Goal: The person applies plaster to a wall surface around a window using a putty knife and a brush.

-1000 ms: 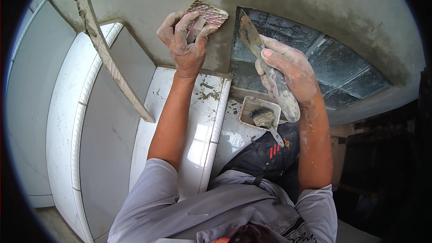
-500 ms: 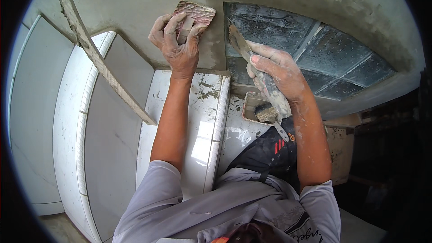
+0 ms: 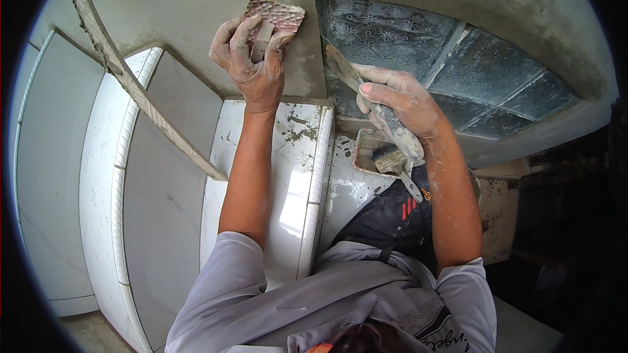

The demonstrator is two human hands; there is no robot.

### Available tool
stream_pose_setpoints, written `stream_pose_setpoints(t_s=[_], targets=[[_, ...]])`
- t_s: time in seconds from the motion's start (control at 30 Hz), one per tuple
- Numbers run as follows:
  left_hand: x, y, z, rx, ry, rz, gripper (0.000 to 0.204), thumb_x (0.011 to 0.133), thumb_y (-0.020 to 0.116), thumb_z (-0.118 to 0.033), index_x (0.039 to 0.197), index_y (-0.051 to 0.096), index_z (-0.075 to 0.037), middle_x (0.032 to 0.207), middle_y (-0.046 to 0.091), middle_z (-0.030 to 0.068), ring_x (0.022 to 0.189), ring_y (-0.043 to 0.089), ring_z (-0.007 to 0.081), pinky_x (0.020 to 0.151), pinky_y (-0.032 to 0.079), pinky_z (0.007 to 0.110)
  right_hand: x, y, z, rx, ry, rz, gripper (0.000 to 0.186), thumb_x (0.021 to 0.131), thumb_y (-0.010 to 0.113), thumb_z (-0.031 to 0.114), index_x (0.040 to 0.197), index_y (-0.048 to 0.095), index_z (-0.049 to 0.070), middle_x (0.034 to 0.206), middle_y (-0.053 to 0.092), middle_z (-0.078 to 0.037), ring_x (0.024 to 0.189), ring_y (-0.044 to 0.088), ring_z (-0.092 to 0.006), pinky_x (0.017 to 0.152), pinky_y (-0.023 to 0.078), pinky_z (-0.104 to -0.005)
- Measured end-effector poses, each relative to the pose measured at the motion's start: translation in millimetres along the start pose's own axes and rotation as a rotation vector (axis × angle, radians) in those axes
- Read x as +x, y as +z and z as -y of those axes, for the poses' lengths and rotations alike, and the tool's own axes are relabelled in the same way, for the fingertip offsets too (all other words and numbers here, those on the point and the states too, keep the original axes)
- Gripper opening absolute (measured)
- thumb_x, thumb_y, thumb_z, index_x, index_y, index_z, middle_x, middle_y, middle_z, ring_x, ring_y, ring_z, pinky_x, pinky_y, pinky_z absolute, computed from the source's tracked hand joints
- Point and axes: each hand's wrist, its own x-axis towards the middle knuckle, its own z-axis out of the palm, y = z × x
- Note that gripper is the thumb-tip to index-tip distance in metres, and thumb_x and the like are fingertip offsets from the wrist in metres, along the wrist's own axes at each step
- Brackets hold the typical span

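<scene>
Two bare hands are at work, both dusted with pale powder, and each holds one tool. The left hand (image 3: 250, 75) is clamped on one textured pad (image 3: 288, 16), its fingers and thumb closed round the single small block that serves as the pad's handle (image 3: 261, 40). The pad, with a ridged pinkish face, is up in front of the grey plastered wall (image 3: 190, 0), to the left of the window; whether it touches the plaster I cannot tell. The right hand (image 3: 407, 103) is closed round the handle of one putty knife (image 3: 341, 65), with the blade slanting up and to the left, its tip by the left edge of the one patterned-glass window (image 3: 386, 33). I cannot tell if the blade touches the glass. At least four panes show in that window, parted by pale bars. Below the right hand sits one small tray (image 3: 375, 138), holding one brush (image 3: 391, 159) with its bristles inside and its handle lying out over the rim, near the one dark trouser leg (image 3: 373, 219) that shows clearly. To the left, one wooden strip (image 3: 154, 114) slants down across the tiled steps, its lower end near the left forearm. Two rope-patterned white edgings (image 3: 119, 176) can be counted on the tiles (image 3: 288, 157), and dark crumbs speckle the tread between the wall and the person.
</scene>
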Motion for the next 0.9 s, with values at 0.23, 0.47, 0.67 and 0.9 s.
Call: stream_pose_setpoints(t_s=[0.23, 0.47, 0.67, 0.9], targets=[[-1.3, 0.7, 0.5, -0.002, -0.012, 0.008, 0.044, 0.082, 0.082, -0.014, 0.121, 0.062, -0.011, 0.125, 0.048, 0.008, 0.118, 0.048, 0.0235, 0.1, 0.043, 0.035, 0.9, -0.7, -22.7, -0.06, 0.015, -0.006, 0.052, 0.095, 0.061, 0.023, 0.139, 0.054, -0.002, 0.082, 0.06, -0.001, 0.075, 0.053, -0.0088, 0.067, 0.043, -0.0237], [-0.4, -0.4, 2.8, 0.013, 0.029, -0.016, 0.044, 0.082, 0.082, -0.013, 0.121, 0.062, -0.011, 0.125, 0.047, 0.008, 0.118, 0.048, 0.0231, 0.099, 0.044, 0.034, 1.9, -4.9, -30.9, 0.005, 0.034, 0.027, 0.054, 0.095, 0.061, 0.022, 0.141, 0.051, -0.004, 0.083, 0.06, -0.002, 0.076, 0.053, -0.0094, 0.07, 0.043, -0.0238], [-1.8, 2.7, 5.5, -0.007, 0.004, -0.008, 0.045, 0.081, 0.083, -0.016, 0.12, 0.062, -0.011, 0.125, 0.047, 0.0079, 0.118, 0.047, 0.0234, 0.099, 0.044, 0.035, 5.7, -5.1, -42.9, -0.068, -0.017, -0.015, 0.051, 0.095, 0.061, 0.021, 0.138, 0.054, -0.004, 0.081, 0.06, -0.001, 0.072, 0.052, -0.0083, 0.064, 0.042, -0.0235], [-2.7, 8.0, 7.2, -0.07, -0.023, -0.054, 0.048, 0.073, 0.088, -0.029, 0.114, 0.066, -0.017, 0.121, 0.052, 0.0064, 0.117, 0.043, 0.025, 0.099, 0.035, 0.036, 1.0, -8.2, -44.4, -0.049, 0.012, -0.005, 0.051, 0.094, 0.062, 0.02, 0.138, 0.055, -0.004, 0.081, 0.06, 0.0, 0.071, 0.052, -0.0078, 0.063, 0.042, -0.0224]])
